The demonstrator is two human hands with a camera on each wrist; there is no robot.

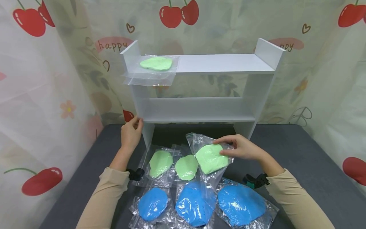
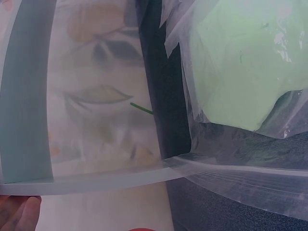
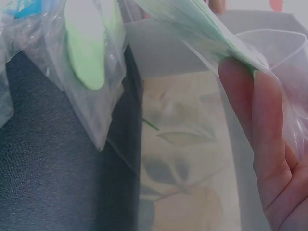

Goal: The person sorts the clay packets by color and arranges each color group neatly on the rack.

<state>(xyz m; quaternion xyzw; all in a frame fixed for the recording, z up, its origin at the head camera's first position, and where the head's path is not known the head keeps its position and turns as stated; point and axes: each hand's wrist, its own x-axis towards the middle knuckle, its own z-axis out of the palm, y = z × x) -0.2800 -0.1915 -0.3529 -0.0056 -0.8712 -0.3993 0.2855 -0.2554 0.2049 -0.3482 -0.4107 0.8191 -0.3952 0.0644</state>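
Observation:
The right hand pinches a clear bag holding a flat green piece, lifted over the front of the white shelf; in the right wrist view the fingers grip the bag's edge. At the shelf's left side panel, the left hand holds the edge near the middle board; its fingertips show at the white edge in the left wrist view. Two more bagged green pieces lie left of the lifted one. Another bagged green piece rests on the top board's left end.
Three bagged blue pieces lie along the front of the dark table. Behind the shelf hangs a patterned curtain, with more curtain at both sides. A thin cord shows at the right rear.

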